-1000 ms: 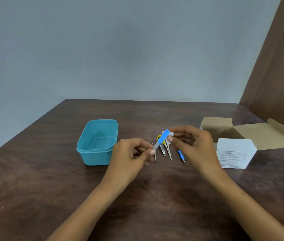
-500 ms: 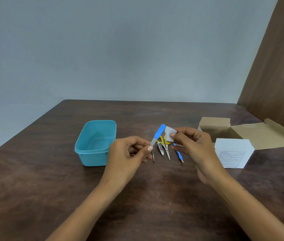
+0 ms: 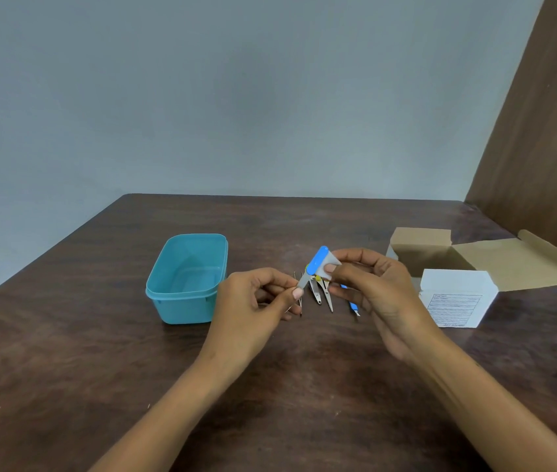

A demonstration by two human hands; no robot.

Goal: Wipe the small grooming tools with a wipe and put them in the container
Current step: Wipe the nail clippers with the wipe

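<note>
My left hand [image 3: 253,311] pinches the metal end of a small blue-handled grooming tool [image 3: 316,262], which tilts up to the right. My right hand [image 3: 376,294] presses a small white wipe [image 3: 330,264] against the tool's blue handle. Under the hands, on the brown table [image 3: 66,352], lie thin tweezers [image 3: 300,306], a metal clipper [image 3: 315,294], small yellow-handled scissors [image 3: 327,298] and another blue-handled tool [image 3: 353,306]. The teal container [image 3: 187,277] stands open to the left of my left hand, with nothing visible inside.
A white box with a printed label [image 3: 456,298] stands right of my right hand. Behind it lies an open brown cardboard box [image 3: 474,255] with its flap spread out. A brown wooden panel [image 3: 542,148] rises at the right edge.
The wipe has slid along the blue handle, from its upper tip down to its side. My left hand keeps its pinch on the metal end, and the tool stands a little steeper.
</note>
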